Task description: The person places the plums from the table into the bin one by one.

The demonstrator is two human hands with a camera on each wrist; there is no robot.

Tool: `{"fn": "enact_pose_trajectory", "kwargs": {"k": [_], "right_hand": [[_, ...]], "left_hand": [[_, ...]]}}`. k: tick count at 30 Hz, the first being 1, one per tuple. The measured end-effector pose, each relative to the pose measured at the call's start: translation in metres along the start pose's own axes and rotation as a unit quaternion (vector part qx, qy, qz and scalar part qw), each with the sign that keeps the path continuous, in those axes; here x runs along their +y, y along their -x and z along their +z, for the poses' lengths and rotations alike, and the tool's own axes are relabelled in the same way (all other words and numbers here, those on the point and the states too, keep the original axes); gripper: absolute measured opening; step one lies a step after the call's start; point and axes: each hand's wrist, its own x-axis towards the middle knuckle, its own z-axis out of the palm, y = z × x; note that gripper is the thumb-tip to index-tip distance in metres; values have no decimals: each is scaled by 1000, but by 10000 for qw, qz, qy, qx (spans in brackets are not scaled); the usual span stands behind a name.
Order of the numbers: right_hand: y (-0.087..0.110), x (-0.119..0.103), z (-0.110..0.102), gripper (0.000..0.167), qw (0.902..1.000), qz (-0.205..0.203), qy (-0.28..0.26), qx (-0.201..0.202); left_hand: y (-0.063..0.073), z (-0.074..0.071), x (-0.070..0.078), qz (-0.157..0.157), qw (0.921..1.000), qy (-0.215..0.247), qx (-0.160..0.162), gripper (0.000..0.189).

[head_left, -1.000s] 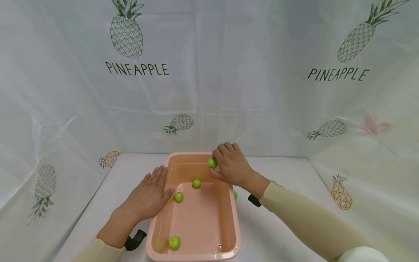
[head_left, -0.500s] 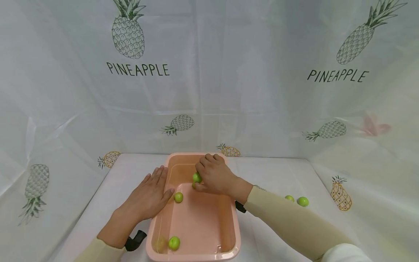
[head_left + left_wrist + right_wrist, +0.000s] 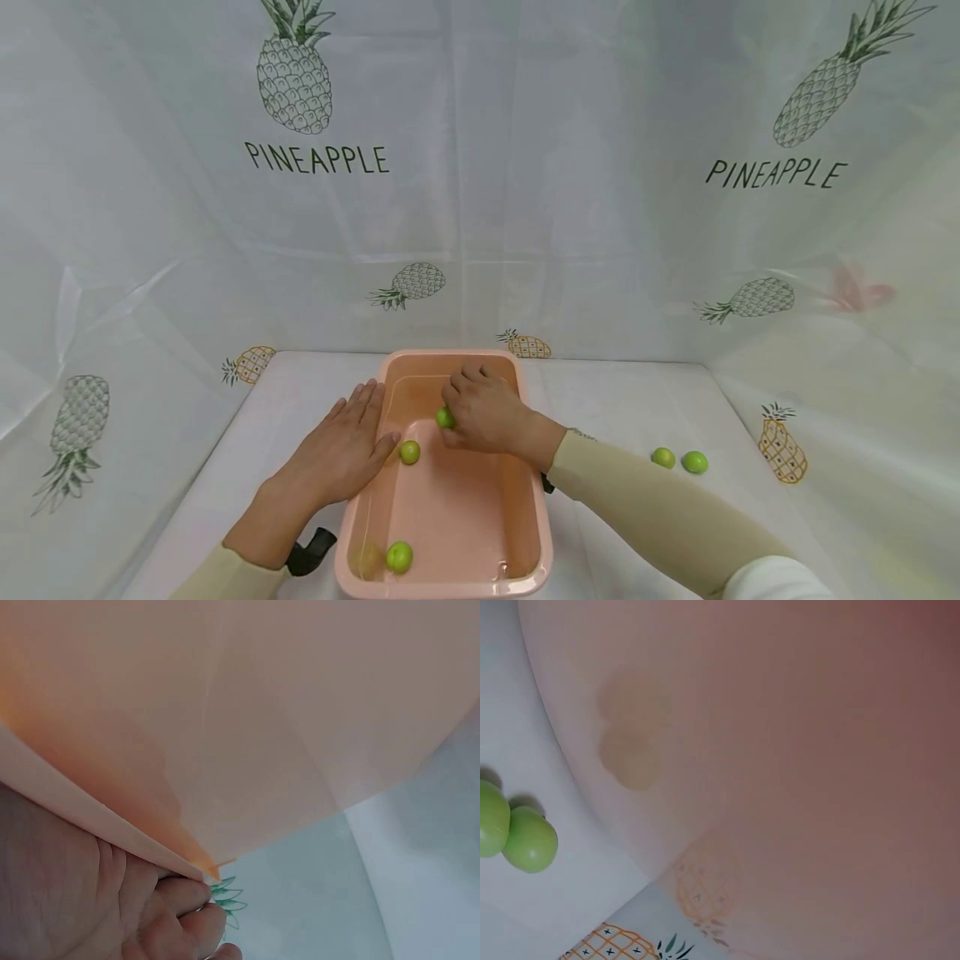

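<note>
A peach-coloured plastic basin (image 3: 465, 500) stands lengthwise on the white-covered table. My left hand (image 3: 337, 450) lies with straight fingers along its left rim, the thumb over the inside; in the left wrist view its palm (image 3: 67, 877) is against the outer wall. Inside the far half of the basin, my right hand (image 3: 483, 410) grips a small round green fruit (image 3: 445, 417), low near the floor. Another green fruit (image 3: 409, 452) rests by the left wall beside my left thumb, and one more (image 3: 399, 557) sits in the near left corner.
Two green fruits (image 3: 694, 462) lie on the table right of the basin, just beyond the right sleeve (image 3: 660, 508); the right wrist view shows two fruits (image 3: 531, 840) beside the basin wall (image 3: 780, 787). A pineapple-printed white sheet (image 3: 570, 233) hangs behind the table.
My right hand has carried the green fruit from the basin's far right rim leftward and down into it. The fruit lying there is now hidden by that hand. The left hand stays put.
</note>
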Motion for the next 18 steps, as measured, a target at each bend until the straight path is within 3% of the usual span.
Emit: {"fn": "enact_pose_trajectory", "kwargs": {"k": [9, 18], "right_hand": [[2, -1, 7, 35, 9987, -80, 411, 300], [2, -2, 4, 35, 9993, -11, 314, -200]], "left_hand": [[0, -1, 0, 1, 10000, 20, 8, 73], [0, 0, -1, 0, 10000, 30, -5, 74]]}}
